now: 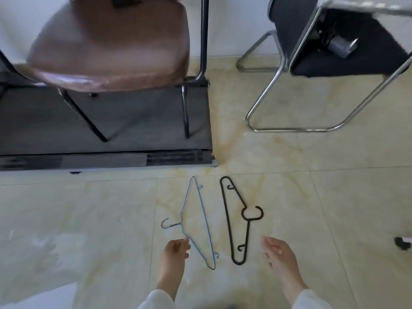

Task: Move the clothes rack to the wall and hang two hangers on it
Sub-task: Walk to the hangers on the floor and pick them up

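Two hangers lie flat on the pale tiled floor, side by side. The thin blue wire hanger (201, 216) is on the left with its hook pointing left. The thicker black plastic hanger (226, 216) is on the right with its hook pointing right. My left hand (175, 253) hovers at the blue hanger's near arm, fingertips just touching or almost touching the wire, fingers apart. My right hand (278, 253) is open, just right of the black hanger's near end and apart from it. The clothes rack's dark base board (124, 157) and a black upright post (204, 36) stand beyond the hangers.
A brown padded chair (111, 47) stands on the rack's base board. A black chair with a chrome tube frame (296, 128) stands at the right by the white wall. A small black object (402, 243) lies on the floor at the far right.
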### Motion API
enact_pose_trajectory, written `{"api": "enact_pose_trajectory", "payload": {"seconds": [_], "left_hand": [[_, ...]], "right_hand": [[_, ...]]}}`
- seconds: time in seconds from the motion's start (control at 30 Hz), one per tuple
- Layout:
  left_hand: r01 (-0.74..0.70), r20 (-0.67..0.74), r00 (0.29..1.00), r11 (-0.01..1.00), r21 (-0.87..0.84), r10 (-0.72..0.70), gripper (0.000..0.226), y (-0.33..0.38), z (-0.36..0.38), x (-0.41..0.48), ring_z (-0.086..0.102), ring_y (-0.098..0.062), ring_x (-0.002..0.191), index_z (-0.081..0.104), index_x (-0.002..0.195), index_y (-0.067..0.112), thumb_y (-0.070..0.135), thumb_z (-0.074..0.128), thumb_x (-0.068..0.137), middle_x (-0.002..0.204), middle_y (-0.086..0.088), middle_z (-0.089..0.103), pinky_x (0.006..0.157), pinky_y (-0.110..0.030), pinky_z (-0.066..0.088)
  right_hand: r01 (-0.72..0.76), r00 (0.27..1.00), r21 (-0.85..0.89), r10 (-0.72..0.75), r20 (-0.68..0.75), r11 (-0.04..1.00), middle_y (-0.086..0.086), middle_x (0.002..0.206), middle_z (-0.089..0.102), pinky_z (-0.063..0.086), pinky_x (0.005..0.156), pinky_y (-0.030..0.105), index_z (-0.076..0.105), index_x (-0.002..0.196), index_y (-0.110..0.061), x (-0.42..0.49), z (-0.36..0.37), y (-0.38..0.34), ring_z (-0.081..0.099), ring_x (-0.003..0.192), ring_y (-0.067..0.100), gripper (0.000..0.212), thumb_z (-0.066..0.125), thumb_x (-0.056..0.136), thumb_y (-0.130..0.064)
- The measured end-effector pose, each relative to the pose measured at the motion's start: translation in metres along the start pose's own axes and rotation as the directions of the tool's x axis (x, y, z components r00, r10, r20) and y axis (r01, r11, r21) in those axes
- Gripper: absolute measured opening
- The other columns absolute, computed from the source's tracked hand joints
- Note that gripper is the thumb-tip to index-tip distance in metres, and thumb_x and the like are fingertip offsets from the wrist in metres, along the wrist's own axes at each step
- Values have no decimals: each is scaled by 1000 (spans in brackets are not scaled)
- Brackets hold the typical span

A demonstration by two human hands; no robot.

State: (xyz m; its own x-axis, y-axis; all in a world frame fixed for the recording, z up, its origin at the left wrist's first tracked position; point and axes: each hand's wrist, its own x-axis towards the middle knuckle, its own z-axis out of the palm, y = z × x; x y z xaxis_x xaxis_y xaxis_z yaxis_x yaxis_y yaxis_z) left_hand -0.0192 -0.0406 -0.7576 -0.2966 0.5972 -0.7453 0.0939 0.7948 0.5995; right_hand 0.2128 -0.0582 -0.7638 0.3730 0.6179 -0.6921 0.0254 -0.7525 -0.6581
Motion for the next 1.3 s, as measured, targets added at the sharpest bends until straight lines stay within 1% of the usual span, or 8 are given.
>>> {"api": "enact_pose_trajectory", "payload": {"seconds": [0.17, 0.33, 0.47, 0.53, 0.67, 0.9, 1.13, 1.3], "left_hand": [[98, -43, 994, 994, 57, -96, 17, -56, 21, 104, 60, -27, 78, 55, 71, 16, 19, 57, 87, 87, -9, 63, 59, -26, 36], [64, -93, 995, 937, 344, -33, 37, -117, 41, 222, 52, -23, 68, 42, 53, 21, 27, 57, 86, 62, -5, 52, 61, -28, 33], [34, -84, 996, 816, 577, 18, 49, -138, 49, 271, 36, -21, 47, 31, 47, 19, 38, 55, 85, 49, -2, 36, 50, -27, 22], [30, -89, 996, 801, 598, 29, 45, -142, 54, 287, 42, -21, 48, 36, 50, 18, 40, 56, 84, 48, -1, 40, 51, -27, 28], [36, -129, 990, 816, 577, 48, 24, -152, 56, 304, 60, -29, 71, 51, 64, 21, 34, 59, 83, 68, -7, 62, 63, -29, 43], [11, -143, 988, 873, 488, 67, 13, -154, 60, 304, 54, -24, 67, 60, 71, 18, 27, 61, 81, 72, -6, 63, 50, -25, 35], [-108, -99, 987, 984, 140, 123, 17, -147, 76, 284, 53, -25, 70, 63, 67, 16, 13, 61, 84, 64, -3, 61, 68, -31, 41], [-109, 6, 994, 994, -21, 109, 18, -117, 86, 259, 59, -23, 71, 63, 66, 20, 15, 63, 84, 66, -4, 63, 74, -33, 49]], "right_hand": [[-43, 999, -146, 42, -7, 988, 8, 101, 62, 45, 77, 32, 58, 97, -13, 94, 23, 57, 57, 97, 25, 33, 65, 78, -38], [29, 998, -352, -44, -35, 935, 4, 95, 59, 34, 77, 27, 57, 100, -11, 209, 46, 119, 50, 88, 18, 33, 62, 80, -37], [33, 995, -442, -69, -65, 897, 10, 91, 60, 41, 77, 35, 57, 96, -5, 249, 63, 146, 54, 87, 27, 36, 64, 79, -35], [35, 989, -487, -100, -108, 873, 20, 89, 64, 44, 75, 38, 59, 93, 2, 260, 71, 157, 59, 89, 35, 39, 65, 78, -33], [45, 964, -523, -174, -199, 851, 17, 85, 63, 43, 65, 35, 59, 96, 4, 273, 82, 168, 54, 75, 29, 36, 65, 79, -28], [35, 929, -520, -219, -297, 854, 18, 96, 66, 37, 65, 31, 60, 99, -2, 280, 91, 172, 59, 89, 35, 25, 58, 85, -23], [45, 966, -401, -141, -215, 915, 19, 104, 68, 40, 75, 32, 63, 104, -1, 277, 84, 161, 59, 96, 35, 29, 61, 83, -20], [58, 987, -183, -83, -134, 981, 10, 82, 64, 41, 74, 34, 67, 86, -3, 256, 81, 131, 57, 82, 27, 14, 67, 78, -15]]}}
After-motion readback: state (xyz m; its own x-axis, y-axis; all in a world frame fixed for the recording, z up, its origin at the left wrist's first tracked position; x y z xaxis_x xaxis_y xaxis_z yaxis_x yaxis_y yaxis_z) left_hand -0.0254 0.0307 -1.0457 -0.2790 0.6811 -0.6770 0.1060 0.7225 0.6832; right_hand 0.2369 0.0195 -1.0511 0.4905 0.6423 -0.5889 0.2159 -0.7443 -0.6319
